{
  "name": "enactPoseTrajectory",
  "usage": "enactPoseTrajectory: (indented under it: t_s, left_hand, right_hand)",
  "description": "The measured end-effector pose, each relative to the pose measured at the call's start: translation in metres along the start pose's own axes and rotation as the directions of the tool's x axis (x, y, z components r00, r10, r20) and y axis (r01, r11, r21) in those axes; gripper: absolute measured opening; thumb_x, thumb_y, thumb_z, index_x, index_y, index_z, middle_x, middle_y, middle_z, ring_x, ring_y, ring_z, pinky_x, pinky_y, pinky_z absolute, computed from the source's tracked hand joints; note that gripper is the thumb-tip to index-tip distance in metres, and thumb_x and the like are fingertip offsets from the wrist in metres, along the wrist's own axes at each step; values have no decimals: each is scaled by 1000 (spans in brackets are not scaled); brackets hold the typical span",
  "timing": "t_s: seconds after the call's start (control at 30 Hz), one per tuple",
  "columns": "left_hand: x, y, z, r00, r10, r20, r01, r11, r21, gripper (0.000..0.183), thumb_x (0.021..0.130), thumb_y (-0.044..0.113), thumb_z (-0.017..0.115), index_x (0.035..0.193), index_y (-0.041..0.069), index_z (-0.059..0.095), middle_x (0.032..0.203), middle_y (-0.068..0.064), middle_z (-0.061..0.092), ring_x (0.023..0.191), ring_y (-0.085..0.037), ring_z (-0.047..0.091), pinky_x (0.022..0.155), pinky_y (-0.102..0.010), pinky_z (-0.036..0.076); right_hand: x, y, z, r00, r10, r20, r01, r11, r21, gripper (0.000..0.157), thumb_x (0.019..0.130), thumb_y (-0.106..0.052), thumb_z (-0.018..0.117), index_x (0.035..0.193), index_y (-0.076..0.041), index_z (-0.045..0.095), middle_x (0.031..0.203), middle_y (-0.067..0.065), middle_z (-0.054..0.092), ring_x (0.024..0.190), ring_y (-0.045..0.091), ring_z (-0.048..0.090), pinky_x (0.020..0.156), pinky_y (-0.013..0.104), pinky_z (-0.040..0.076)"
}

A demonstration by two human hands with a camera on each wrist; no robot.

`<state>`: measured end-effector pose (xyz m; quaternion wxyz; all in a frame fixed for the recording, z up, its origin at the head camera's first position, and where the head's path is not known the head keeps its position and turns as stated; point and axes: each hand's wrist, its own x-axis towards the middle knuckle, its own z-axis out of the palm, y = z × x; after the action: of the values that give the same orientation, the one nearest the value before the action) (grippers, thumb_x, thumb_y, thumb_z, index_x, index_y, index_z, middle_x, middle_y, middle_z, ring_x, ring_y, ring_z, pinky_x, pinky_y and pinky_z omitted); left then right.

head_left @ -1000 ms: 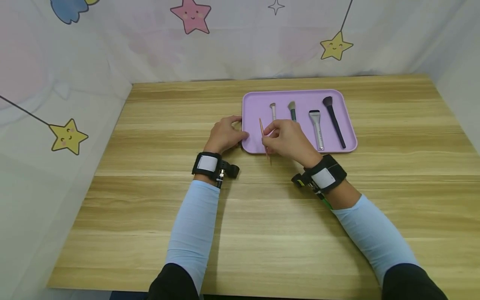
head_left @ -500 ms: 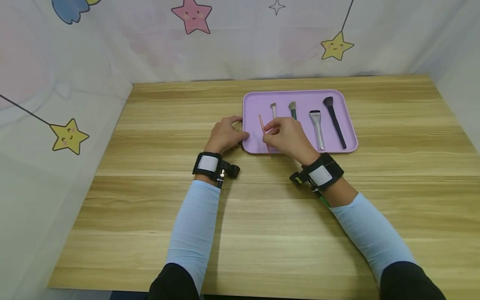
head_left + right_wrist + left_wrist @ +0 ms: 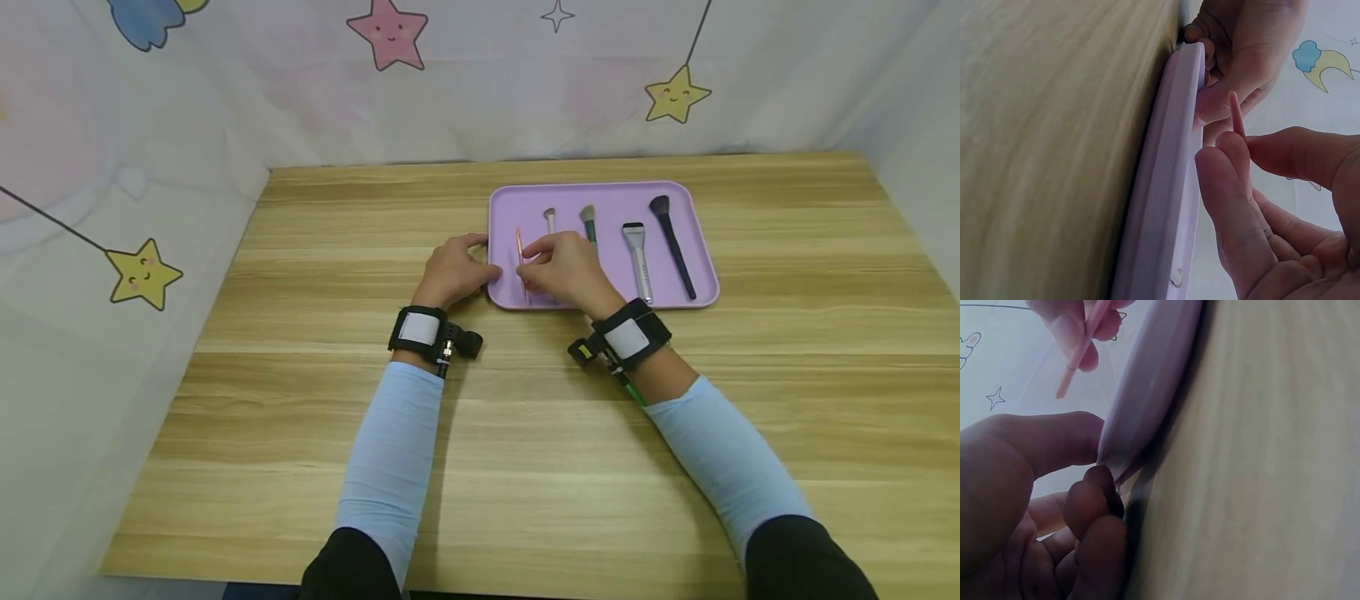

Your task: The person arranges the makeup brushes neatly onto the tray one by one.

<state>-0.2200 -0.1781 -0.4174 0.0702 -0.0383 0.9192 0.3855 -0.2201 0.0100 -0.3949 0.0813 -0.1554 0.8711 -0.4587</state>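
My left hand (image 3: 453,271) grips the left edge of a lilac tray (image 3: 615,196), thumb over the rim and fingers against its outer side. Between thumb and fingertips my right hand (image 3: 566,268) pinches a slim pink makeup brush (image 3: 519,242). The brush is above the tray's left part; whether it touches the tray I cannot tell. In the left wrist view its pale orange tip (image 3: 1065,384) sticks out past the fingers. Beside the right hand lie a small pale-handled brush (image 3: 550,217) and a green-handled brush (image 3: 588,223), both partly covered by the hand.
On the tray's right side lie a silver flat-headed brush (image 3: 638,260) and a black brush (image 3: 675,248). The tray stands on a wooden table (image 3: 540,467), near its back edge. Behind rises a white cloth (image 3: 487,100) printed with stars.
My right hand has shifted slightly left and away from the body with the pink brush, which now stands more in line with the other brushes. The left hand stays on the tray's edge.
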Motion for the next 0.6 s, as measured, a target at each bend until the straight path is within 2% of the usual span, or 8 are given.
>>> enactPoseTrajectory:
  t_s: [0.1,0.27,0.6]
  left_hand:
    - [0,0,0,1000,2,-1,-2,1000,3,62,73,29,70,132,22,52,62,-3,63,50,-15,58,46,-29,44]
    - [0,0,1,1000,13,-5,-13,1000,8,62,73,29,70,131,21,52,62,-3,62,50,-15,58,46,-29,44]
    - [0,-1,0,1000,14,-7,-14,1000,17,61,74,29,70,132,22,52,63,-2,63,50,-14,58,46,-28,43]
  right_hand:
    - [3,0,2,1000,11,13,-11,1000,10,26,79,-17,68,100,-4,67,73,6,69,58,12,63,50,23,51]
    - [7,0,5,999,34,10,-34,999,-30,27,78,-18,67,102,-4,66,72,5,69,57,11,62,49,24,49]
    - [15,0,13,999,48,-7,-49,980,-193,24,75,-16,69,95,-3,67,57,2,64,50,10,59,47,24,43]
